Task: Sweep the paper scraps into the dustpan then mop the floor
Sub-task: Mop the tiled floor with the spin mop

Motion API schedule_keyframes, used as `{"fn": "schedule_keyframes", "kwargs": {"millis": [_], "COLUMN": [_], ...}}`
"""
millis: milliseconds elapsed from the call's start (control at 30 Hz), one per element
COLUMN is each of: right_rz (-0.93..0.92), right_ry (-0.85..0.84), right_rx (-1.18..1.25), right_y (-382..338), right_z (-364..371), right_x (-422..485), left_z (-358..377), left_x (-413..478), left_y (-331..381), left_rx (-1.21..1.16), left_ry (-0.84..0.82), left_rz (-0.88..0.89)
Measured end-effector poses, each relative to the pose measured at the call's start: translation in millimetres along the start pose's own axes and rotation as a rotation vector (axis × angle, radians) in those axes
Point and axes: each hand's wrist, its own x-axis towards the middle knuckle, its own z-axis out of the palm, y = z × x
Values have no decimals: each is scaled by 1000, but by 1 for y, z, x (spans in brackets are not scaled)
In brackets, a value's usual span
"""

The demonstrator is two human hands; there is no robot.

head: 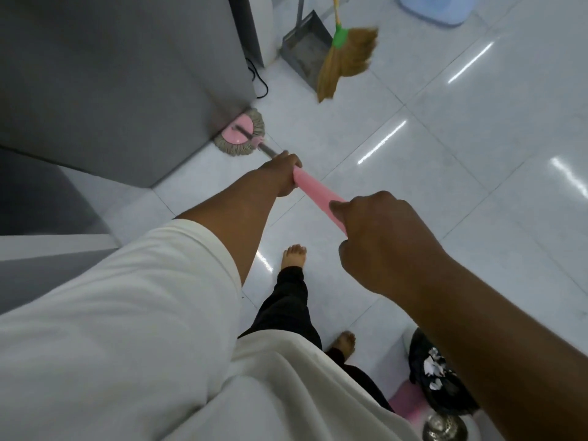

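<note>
Both my hands grip the pink handle (318, 189) of a mop. My left hand (283, 173) holds it lower down, near the metal shaft. My right hand (378, 243) holds the upper end. The round mop head (241, 135), pink on top with a grey fringe, lies flat on the white tiled floor (445, 186), pushed against the corner of a grey cabinet (121, 74). A grey metal dustpan (305, 46) and a straw broom (346, 58) with a green collar lean at the back. Paper scraps (434, 367) lie in a black-lined bin at the lower right.
A black cable (259, 78) trails on the floor beside the cabinet. A light blue base (436, 7) stands at the top right. A pink mop bucket (410, 405) with a metal spinner basket (445, 428) sits by the bin. My bare feet (294, 256) stand on the tiles.
</note>
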Motion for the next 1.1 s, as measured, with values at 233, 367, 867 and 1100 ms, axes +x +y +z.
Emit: {"fn": "schedule_keyframes", "kwargs": {"millis": [233, 367, 867, 1100], "right_rz": [-70, -47, 148, 148], "right_ry": [-30, -32, -83, -83], "right_rx": [32, 61, 72, 6], "right_y": [6, 24, 111, 114], "right_z": [26, 36, 64, 61], "right_x": [-27, -76, -284, -283], "left_z": [22, 59, 207, 206], "left_x": [-14, -44, -151, -151], "left_y": [10, 37, 177, 183], "left_rx": [80, 71, 102, 115], "left_ry": [-33, -35, -83, -90], "left_rz": [-65, -21, 197, 222]}}
